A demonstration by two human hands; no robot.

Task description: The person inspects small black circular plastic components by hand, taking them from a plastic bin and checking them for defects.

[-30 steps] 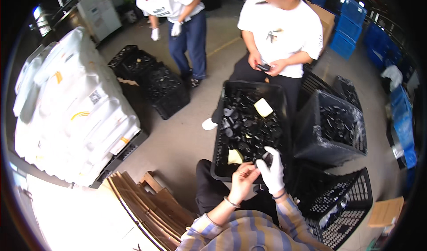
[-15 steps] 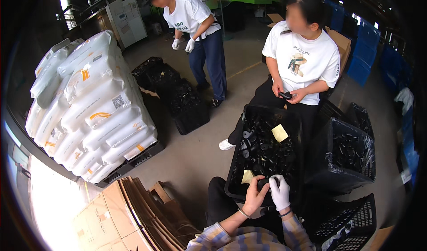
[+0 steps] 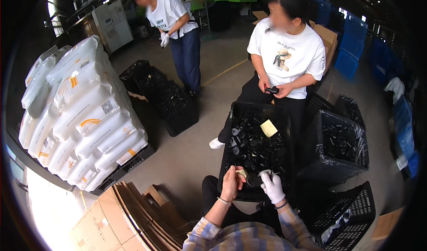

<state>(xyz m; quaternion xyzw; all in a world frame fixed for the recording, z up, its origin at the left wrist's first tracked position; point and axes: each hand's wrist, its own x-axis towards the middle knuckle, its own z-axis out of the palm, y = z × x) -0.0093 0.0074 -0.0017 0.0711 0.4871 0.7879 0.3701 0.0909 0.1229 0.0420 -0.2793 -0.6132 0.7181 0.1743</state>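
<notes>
My bare left hand [image 3: 230, 184] is over the near end of a black crate [image 3: 227, 151], its fingers apart beside a pale yellow paper slip [image 3: 242, 172]. My right hand [image 3: 272, 188], in a white glove, pinches at the edge of a round black plastic part [image 3: 254, 180] between my hands. Heaped under and beyond them are loose black plastic parts [image 3: 262, 155], with another yellow slip [image 3: 268, 128] on top. Across the crate, a seated person [image 3: 284, 51] holds a black part [image 3: 272, 90] in both hands.
Bagged sacks [image 3: 84, 113] are stacked on a pallet at left. Folded cardboard [image 3: 111, 215] stands near left. Right of the crate are a lined bin of black parts [image 3: 342, 144] and a perforated basket [image 3: 347, 215]. Another person [image 3: 173, 24] stands by more crates [image 3: 173, 108].
My hands have drawn apart, the left shifting left toward the yellow slip. The whole view has shifted slightly. The standing person's gloved hands have come together.
</notes>
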